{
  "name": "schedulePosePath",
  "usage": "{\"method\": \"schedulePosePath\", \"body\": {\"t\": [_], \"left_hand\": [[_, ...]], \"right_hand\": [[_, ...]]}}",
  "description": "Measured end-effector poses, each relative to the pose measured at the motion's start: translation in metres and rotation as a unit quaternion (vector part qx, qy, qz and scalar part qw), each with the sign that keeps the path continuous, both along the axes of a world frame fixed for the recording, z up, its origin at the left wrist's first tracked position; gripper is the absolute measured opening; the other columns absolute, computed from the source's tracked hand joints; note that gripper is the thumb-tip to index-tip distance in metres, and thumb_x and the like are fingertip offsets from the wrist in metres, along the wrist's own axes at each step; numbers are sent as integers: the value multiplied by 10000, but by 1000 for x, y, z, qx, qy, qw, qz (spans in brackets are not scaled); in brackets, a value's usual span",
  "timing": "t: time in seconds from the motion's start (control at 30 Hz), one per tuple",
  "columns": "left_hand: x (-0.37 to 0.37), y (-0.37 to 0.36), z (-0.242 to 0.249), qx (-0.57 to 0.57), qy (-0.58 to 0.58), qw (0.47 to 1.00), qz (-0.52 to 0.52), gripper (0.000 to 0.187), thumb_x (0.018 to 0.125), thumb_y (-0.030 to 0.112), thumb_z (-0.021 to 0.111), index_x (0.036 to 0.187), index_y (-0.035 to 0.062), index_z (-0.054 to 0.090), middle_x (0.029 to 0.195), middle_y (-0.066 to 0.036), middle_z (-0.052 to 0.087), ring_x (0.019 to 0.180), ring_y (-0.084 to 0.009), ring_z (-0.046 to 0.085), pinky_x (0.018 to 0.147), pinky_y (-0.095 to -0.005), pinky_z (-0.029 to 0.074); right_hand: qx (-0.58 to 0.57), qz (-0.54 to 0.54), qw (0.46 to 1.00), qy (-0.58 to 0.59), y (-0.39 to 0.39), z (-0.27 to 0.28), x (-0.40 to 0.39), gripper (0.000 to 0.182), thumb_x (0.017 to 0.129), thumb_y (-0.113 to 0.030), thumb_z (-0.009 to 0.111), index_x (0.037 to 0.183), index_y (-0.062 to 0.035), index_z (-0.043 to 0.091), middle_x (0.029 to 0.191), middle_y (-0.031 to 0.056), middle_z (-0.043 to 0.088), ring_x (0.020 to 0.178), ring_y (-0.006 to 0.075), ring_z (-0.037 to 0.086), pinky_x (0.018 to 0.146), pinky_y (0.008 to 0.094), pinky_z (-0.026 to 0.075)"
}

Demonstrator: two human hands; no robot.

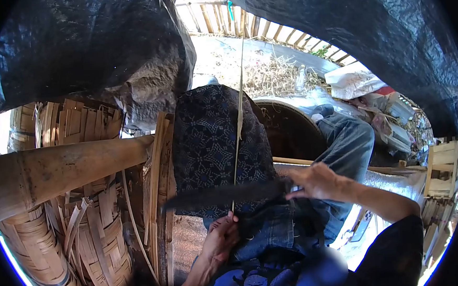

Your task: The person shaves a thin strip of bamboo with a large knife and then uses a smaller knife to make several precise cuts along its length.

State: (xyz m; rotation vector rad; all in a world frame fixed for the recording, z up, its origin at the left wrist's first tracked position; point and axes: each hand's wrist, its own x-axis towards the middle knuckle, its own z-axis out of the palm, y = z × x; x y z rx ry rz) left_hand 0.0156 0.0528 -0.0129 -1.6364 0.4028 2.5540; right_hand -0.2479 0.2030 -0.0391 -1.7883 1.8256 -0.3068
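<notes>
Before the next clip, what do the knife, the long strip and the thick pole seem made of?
Knife: blade probably steel, judging by its flat, dark, dull face. Long strip: perhaps split bamboo, pale, narrow and matte; other plant fibre is possible. Thick pole: apparently bamboo, smooth and tan, with a ringed node.

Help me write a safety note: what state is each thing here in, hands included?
Long, thin, pale strip: extended, nearly straight, lower end held
Long, dark-bladed knife: unsheathed, crossing in front of the strip; contact unclear
Left hand: closed on the strip
Right hand: closed around the knife's handle
Dark, patterned cloth: draped
Thick, tan bamboo pole: nearly horizontal
Black plastic sheeting: hanging, creased
</notes>
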Motion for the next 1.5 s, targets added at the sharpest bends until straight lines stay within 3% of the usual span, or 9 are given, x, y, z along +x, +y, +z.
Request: {"method": "schedulePosePath", "body": {"t": [0.17, 0.23, 0.33, 0.47, 0.63, 1.17, 1.3, 1.33, 1.5], "left_hand": [[-8, 0, -2, -26, 5, 999, -25, 203, 990, 231, 500, 869, 86, 577, 568, 83, 311, 449, -48, 254, 438, -229, 218], [0, 3, 1, -26, 15, 1000, -9, 204, 989, 236, 502, 871, 86, 574, 570, 81, 315, 446, -45, 252, 436, -229, 220], [2, 6, 1, -13, -34, 999, -14, 204, 988, 236, 505, 870, 84, 573, 563, 82, 309, 443, -42, 249, 433, -227, 219], [2, 6, -5, -42, 25, 999, -10, 200, 988, 230, 507, 877, 78, 575, 555, 83, 308, 445, -41, 250, 427, -227, 215], [4, 11, -2, -41, 6, 999, -15, 203, 988, 229, 508, 884, 69, 576, 554, 83, 329, 449, -33, 255, 420, -223, 213], [5, 4, -2, -52, 16, 998, -14, 208, 984, 245, 522, 901, 73, 603, 574, 87, 324, 477, -37, 261, 450, -217, 236], [8, 6, -2, -58, 16, 998, -20, 207, 984, 242, 522, 893, 76, 607, 574, 87, 328, 475, -36, 265, 447, -217, 236], [8, 7, -2, -58, 14, 998, -22, 206, 984, 240, 522, 891, 78, 608, 575, 86, 334, 474, -36, 268, 446, -216, 235], [8, 17, -4, -81, 13, 996, -21, 203, 983, 228, 524, 898, 64, 609, 579, 85, 345, 475, -33, 276, 446, -213, 236]], "right_hand": [[154, -181, 968, -82, -25, -5, -18, 411, 928, -427, 548, 857, -24, 517, 558, 99, 575, 503, 240, 627, 480, 389, 522], [-17, -92, 987, -133, -3, -8, 1, 411, 918, -429, 564, 884, -21, 523, 563, 98, 574, 490, 235, 620, 488, 381, 528], [27, 25, 999, -7, 1, -4, 3, 481, 902, -487, 553, 835, -12, 525, 569, 103, 585, 469, 271, 613, 465, 381, 523], [110, -196, 974, -29, -19, -24, -34, 495, 869, -494, 599, 821, -6, 527, 555, 111, 591, 515, 302, 639, 514, 400, 536], [4, -93, 994, -56, -5, -9, -9, 472, 856, -473, 633, 851, -11, 537, 575, 179, 575, 553, 363, 630, 518, 420, 513], [90, -206, 967, -117, -18, -16, -15, 398, 893, -375, 634, 851, 7, 530, 520, 143, 546, 485, 325, 599, 464, 398, 471], [-98, -54, 993, -22, -1, -20, 0, 460, 895, -471, 591, 875, -15, 531, 526, 98, 561, 472, 277, 616, 457, 382, 510], [-6, -20, 1000, 7, 0, -15, -4, 460, 892, -480, 587, 869, -24, 525, 533, 95, 563, 478, 286, 614, 469, 383, 515], [57, -174, 983, 5, -17, -23, -40, 431, 883, -413, 628, 832, -3, 506, 553, 162, 559, 519, 353, 612, 488, 411, 498]]}}
